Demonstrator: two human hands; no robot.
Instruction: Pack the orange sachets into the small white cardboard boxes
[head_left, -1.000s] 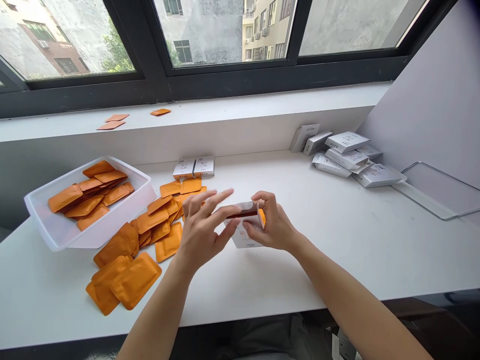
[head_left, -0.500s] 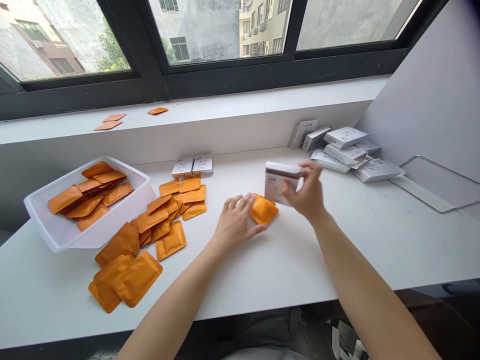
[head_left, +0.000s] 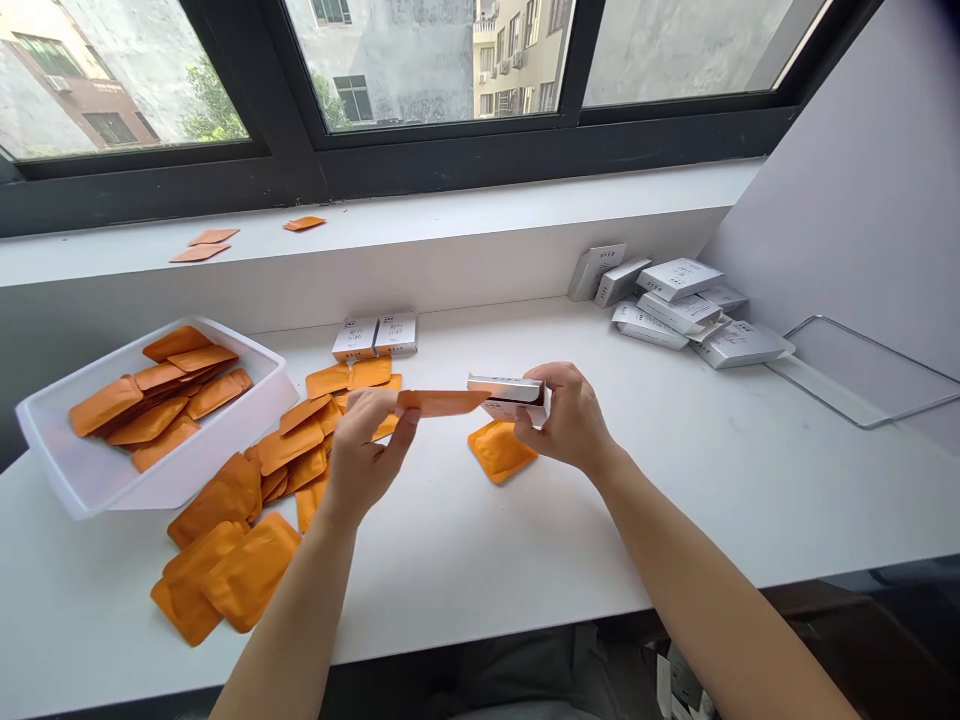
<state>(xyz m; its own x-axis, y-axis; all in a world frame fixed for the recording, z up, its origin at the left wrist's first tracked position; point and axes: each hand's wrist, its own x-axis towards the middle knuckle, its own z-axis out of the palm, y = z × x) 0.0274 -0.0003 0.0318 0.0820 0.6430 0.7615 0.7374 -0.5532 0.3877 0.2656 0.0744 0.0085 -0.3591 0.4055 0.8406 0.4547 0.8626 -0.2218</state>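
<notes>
My left hand [head_left: 364, 455] pinches a flat orange sachet [head_left: 442, 402] held level, and its far end meets the left end of a white cardboard box [head_left: 510, 397]. My right hand [head_left: 570, 415] grips that box, with the fingers over its top and far side. Just below the two hands, a plump orange pouch [head_left: 499, 451] lies on the white table [head_left: 525, 520], apart from both hands. Whether the sachet enters the box is hidden at this angle.
A white plastic tub [head_left: 247, 365] of orange pouches stands at the left, with a loose pile of pouches [head_left: 292, 448] around it. Two white boxes [head_left: 375, 337] stand behind the pile. Several more boxes [head_left: 675, 310] and a wire-edged tray [head_left: 862, 375] lie at the right. Flat orange pieces [head_left: 210, 245] rest on the windowsill.
My left hand has left the plump pouch on the table and now holds a flat sachet. My right hand has brought the box down and left, level with the sachet.
</notes>
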